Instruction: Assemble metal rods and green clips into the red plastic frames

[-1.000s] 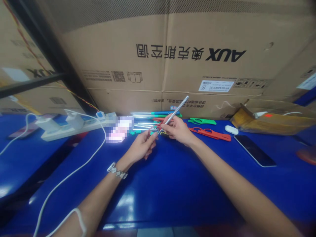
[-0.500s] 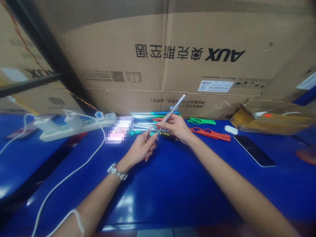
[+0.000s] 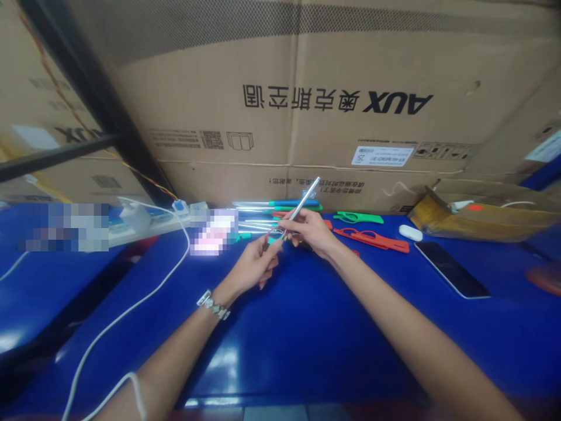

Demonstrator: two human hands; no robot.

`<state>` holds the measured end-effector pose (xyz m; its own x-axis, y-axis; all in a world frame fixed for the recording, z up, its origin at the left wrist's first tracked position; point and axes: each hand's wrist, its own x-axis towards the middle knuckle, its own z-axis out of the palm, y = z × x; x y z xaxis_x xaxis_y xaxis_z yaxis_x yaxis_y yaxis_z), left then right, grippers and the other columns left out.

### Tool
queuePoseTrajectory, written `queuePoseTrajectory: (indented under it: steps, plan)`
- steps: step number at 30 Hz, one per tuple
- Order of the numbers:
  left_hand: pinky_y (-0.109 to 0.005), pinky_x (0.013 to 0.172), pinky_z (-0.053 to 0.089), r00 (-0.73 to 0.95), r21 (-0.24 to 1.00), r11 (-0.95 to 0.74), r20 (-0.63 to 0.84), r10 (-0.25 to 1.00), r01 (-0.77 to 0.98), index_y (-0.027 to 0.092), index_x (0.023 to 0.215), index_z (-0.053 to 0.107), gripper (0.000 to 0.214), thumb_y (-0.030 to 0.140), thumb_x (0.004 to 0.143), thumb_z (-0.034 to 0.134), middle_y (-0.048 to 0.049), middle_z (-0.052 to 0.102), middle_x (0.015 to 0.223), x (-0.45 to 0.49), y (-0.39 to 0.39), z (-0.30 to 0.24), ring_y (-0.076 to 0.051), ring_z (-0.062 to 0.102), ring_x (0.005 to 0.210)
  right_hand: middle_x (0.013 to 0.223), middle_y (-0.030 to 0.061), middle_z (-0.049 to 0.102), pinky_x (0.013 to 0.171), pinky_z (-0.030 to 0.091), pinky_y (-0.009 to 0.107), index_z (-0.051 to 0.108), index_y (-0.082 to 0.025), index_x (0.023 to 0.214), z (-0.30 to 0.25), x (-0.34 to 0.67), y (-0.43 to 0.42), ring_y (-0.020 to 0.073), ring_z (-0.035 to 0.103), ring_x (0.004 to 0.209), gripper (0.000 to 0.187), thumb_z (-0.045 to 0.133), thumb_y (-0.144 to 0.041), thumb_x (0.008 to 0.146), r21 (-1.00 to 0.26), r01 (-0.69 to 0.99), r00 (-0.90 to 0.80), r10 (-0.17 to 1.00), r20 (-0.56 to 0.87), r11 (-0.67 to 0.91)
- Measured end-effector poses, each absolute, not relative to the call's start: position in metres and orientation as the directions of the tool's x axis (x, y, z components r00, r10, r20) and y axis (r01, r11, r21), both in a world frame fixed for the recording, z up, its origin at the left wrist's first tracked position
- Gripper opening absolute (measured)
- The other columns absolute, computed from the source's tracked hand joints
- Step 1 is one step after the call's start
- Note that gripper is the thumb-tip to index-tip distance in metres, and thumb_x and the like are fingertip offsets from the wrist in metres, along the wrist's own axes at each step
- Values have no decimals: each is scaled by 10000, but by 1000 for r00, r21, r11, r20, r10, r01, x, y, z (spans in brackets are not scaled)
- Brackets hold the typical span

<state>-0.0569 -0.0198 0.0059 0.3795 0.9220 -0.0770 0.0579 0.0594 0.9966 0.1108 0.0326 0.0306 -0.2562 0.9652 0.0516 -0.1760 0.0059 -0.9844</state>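
Note:
A slim silver metal tube [image 3: 307, 194] slants up and to the right above the blue table. My right hand [image 3: 310, 231] is closed round its middle, thumb along the near side. At the lower end, my left hand [image 3: 255, 261] pinches with thumb and forefinger; a thin strand shows between the two hands, too small to identify. Behind the hands lie several tools with silver shafts, among them one with a blue handle [image 3: 298, 204]. Just right of my right hand are a green plastic piece [image 3: 360, 217] and a red plastic piece [image 3: 372, 240].
A large cardboard box [image 3: 201, 88] stands upright along the back. On the right are a dark-screened phone [image 3: 451, 270], a white case [image 3: 411, 233] and a brown-taped package [image 3: 482, 219]. A white cable [image 3: 131, 303] runs over the table's left side from a power strip [image 3: 144, 229].
The tube's upper tip has dropped slightly and shifted left, and my right hand is a little lower and nearer my left. Both hands keep their hold.

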Motion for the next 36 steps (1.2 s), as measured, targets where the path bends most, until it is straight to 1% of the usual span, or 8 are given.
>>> queuePoseTrajectory:
  steps: [4, 9, 19, 22, 24, 28, 33, 36]
  plan:
    - [-165, 261, 330, 381, 997, 26, -52, 923, 74, 224, 954, 426, 451, 640, 854, 568, 123, 359, 539, -55, -20, 7, -47, 313, 303, 728, -1, 664, 462, 569, 235, 656, -146, 811, 28, 110, 31, 92, 590, 551, 425, 901, -372, 548, -978, -207, -251, 965, 73, 20]
    - [-170, 273, 370, 405, 997, 20, -49, 913, 75, 225, 951, 435, 421, 615, 868, 569, 135, 341, 516, -57, -20, 7, -52, 331, 289, 699, -2, 671, 462, 579, 223, 671, -142, 820, 29, 110, 29, 90, 595, 538, 395, 884, -370, 579, -977, -209, -246, 965, 86, 33]
    - [-190, 333, 400, 216, 905, -231, 161, 963, 356, 238, 1227, 452, 429, 511, 912, 555, 48, 635, 651, -58, -24, 5, -112, 534, 335, 611, -6, 648, 445, 580, 222, 647, -136, 799, 25, 110, 30, 101, 600, 514, 408, 883, -392, 585, -980, -194, -194, 977, 92, 54]
    - [-217, 438, 457, 211, 813, -349, 280, 936, 467, 252, 1296, 455, 397, 435, 949, 519, 14, 671, 756, -57, -27, 8, -121, 580, 430, 631, 1, 660, 450, 592, 226, 648, -136, 795, 25, 110, 30, 98, 601, 514, 422, 890, -403, 576, -978, -203, -184, 979, 86, 48]
    - [-247, 545, 504, 202, 710, -446, 404, 892, 546, 250, 1286, 489, 360, 384, 953, 523, -55, 690, 989, -57, -28, 9, -134, 631, 560, 640, 6, 665, 451, 600, 235, 647, -133, 793, 25, 109, 30, 100, 601, 511, 422, 896, -394, 574, -978, -204, -170, 982, 80, 44]
    - [-298, 704, 536, 231, 488, -527, 543, 807, 696, 234, 1119, 604, 207, 322, 946, 533, -111, 529, 1393, -57, -26, 9, -171, 678, 782, 601, 0, 644, 450, 610, 245, 638, -135, 763, 25, 107, 30, 110, 609, 508, 377, 904, -336, 587, -978, -209, -128, 991, 47, 19]
    - [-329, 897, 522, 265, 482, -599, 594, 760, 639, 245, 1077, 634, 177, 287, 966, 502, -68, 623, 1334, -59, -25, 6, -220, 667, 1069, 586, 1, 646, 453, 620, 248, 633, -143, 734, 26, 105, 26, 114, 616, 498, 330, 899, -286, 602, -972, -235, -89, 996, 32, 10]
    - [-337, 920, 522, 275, 476, -613, 602, 750, 630, 241, 1045, 664, 197, 295, 974, 489, -74, 657, 1302, -61, -23, 2, -218, 669, 1090, 582, -7, 641, 458, 620, 235, 634, -149, 744, 25, 105, 23, 110, 617, 501, 317, 893, -277, 614, -969, -247, -74, 997, 11, -8]
